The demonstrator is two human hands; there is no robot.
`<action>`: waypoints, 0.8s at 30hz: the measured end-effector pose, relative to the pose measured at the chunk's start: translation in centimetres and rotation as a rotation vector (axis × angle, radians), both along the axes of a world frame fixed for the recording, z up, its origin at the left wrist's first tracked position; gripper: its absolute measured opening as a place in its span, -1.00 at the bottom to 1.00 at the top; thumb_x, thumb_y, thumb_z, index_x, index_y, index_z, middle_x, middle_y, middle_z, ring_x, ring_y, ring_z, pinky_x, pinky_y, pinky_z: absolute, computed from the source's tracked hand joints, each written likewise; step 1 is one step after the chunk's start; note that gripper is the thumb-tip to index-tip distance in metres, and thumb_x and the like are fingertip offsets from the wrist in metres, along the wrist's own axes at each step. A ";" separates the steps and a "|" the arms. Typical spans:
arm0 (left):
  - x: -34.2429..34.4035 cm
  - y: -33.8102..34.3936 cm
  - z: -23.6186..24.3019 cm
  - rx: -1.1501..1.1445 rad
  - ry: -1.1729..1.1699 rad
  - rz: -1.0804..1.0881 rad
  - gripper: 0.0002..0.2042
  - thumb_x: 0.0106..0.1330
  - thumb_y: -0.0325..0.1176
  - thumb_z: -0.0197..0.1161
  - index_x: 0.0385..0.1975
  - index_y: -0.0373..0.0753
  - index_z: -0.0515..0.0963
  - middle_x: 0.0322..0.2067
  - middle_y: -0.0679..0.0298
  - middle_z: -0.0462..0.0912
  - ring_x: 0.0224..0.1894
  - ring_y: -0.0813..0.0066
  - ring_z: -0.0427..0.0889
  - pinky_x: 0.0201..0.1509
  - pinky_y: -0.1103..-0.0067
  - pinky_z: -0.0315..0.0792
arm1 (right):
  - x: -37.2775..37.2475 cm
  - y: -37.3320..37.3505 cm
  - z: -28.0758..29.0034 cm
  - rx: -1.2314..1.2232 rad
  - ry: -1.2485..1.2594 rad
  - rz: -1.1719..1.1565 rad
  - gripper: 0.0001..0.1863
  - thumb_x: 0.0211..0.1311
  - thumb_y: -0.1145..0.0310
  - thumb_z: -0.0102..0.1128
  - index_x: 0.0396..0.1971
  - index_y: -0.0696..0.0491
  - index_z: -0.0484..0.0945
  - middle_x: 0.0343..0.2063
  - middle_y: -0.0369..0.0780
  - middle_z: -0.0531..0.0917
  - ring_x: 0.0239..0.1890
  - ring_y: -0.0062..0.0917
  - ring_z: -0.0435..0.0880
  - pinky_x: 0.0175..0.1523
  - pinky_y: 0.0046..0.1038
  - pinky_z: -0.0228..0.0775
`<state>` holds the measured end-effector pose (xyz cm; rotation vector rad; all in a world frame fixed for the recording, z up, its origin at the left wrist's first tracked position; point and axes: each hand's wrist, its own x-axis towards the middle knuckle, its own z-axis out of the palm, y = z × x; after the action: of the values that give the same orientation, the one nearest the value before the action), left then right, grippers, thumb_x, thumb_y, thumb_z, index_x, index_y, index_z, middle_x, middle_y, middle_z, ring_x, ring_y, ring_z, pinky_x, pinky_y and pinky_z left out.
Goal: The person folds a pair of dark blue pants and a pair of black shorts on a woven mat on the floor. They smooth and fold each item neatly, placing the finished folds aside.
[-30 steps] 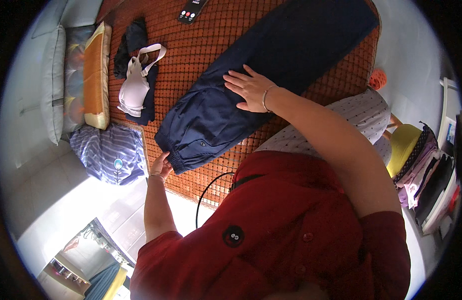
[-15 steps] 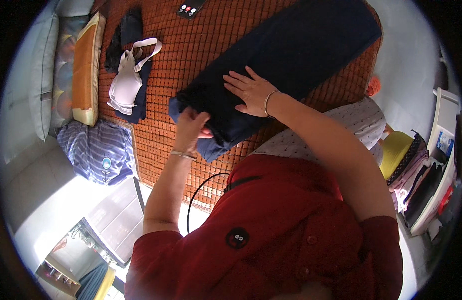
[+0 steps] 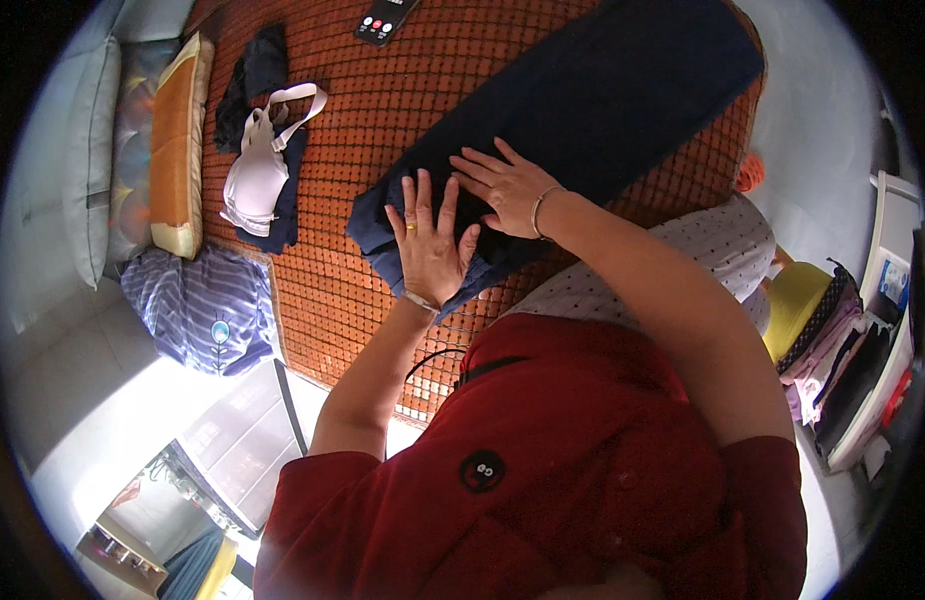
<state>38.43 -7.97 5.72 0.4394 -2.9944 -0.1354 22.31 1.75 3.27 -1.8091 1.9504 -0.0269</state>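
A long dark navy garment (image 3: pixel 602 110), folded into a narrow strip, lies slantwise across the brown tiled mat (image 3: pixel 322 270). Its exact kind is hard to make out. My left hand (image 3: pixel 432 250) rests flat on its near left end, fingers spread, a ring on one finger. Just right of it, my right hand (image 3: pixel 504 192) also lies on the cloth with its fingers stretched out. Neither hand grips anything. A dark patch of the fabric shows between the two hands.
Left on the mat lie a pale bra (image 3: pixel 254 185) over dark cloth and a black garment (image 3: pixel 265 60). A phone (image 3: pixel 386 20) lies at the far edge. Beyond are a cushion (image 3: pixel 178 150), striped blue cloth (image 3: pixel 197 305) and, at right, a white shelf (image 3: pixel 894 215) with folded clothes.
My left hand has let go of the garment's near left end and now lies flat on it, farther right. The black fuzzy edge there is now covered. My right hand has barely moved.
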 end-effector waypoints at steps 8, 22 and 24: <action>-0.2 -0.7 -4.1 0.059 -0.170 0.073 -0.36 0.44 0.18 -0.24 0.41 -0.07 0.13 0.45 -0.01 -0.14 0.49 -0.10 -0.26 0.36 -0.22 -0.21 | 0.3 0.3 -0.2 -0.040 0.026 -0.019 -0.30 0.36 0.06 -0.02 0.42 -0.01 0.07 0.47 -0.31 -0.06 0.51 -0.49 -0.20 0.53 -0.12 -0.36; -0.2 -1.6 2.0 0.215 -0.076 0.106 -0.37 0.38 -0.02 0.08 0.37 -0.17 0.16 0.41 -0.03 -0.02 0.46 -0.02 -0.10 0.43 0.05 -0.08 | -0.6 10.1 0.0 -0.597 -0.116 -0.332 -0.75 0.16 0.45 0.11 -0.15 0.13 0.57 -0.21 -0.15 0.59 -0.13 -0.34 0.55 0.04 -0.33 0.43; 1.9 -2.7 3.6 0.266 0.228 0.125 -0.38 0.32 -0.15 0.23 0.32 -0.22 0.21 0.36 -0.06 0.07 0.41 -0.02 0.04 0.41 0.12 0.02 | -0.7 10.5 -0.5 -0.619 -0.111 -0.304 -0.77 0.15 0.45 0.11 -0.18 0.13 0.57 -0.24 -0.16 0.58 -0.15 -0.34 0.55 0.01 -0.35 0.44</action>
<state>40.31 -10.63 9.33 0.5921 -2.7241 -0.5382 21.65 12.20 2.74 -1.7734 2.2729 -0.8970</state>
